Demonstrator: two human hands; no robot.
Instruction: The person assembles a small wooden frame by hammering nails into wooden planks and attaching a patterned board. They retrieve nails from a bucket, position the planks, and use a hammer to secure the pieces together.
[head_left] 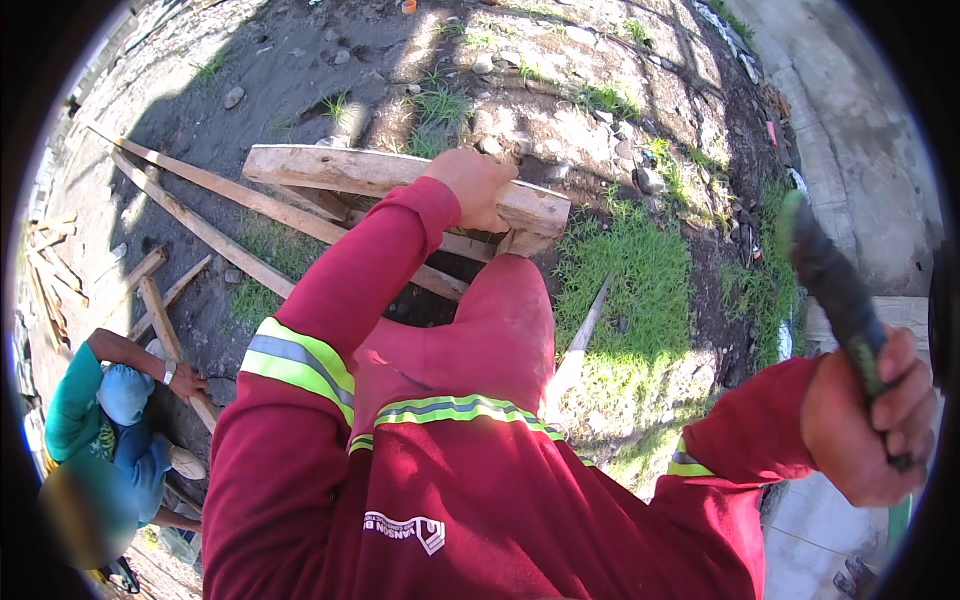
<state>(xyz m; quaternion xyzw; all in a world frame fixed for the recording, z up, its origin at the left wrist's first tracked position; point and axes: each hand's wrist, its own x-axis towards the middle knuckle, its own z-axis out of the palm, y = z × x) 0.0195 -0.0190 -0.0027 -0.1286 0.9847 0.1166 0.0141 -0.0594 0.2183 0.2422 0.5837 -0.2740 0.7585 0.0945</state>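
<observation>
The left hand (pixel 478 188) clasps a wooden board (pixel 335 170) just ahead of the knee (pixel 512 300); the right hand (pixel 865 425) grips a raised dark tool (pixel 832 270) (its kind unclear). Work seems midway: whether the board is fastened to the wood beneath (pixel 524 242) cannot be told.

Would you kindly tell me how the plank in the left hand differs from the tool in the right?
The plank is pale wood; the tool is mostly black with some green. The plank runs sideways; the tool slants steeply. Both are held, by left hand and right hand respectively.
</observation>
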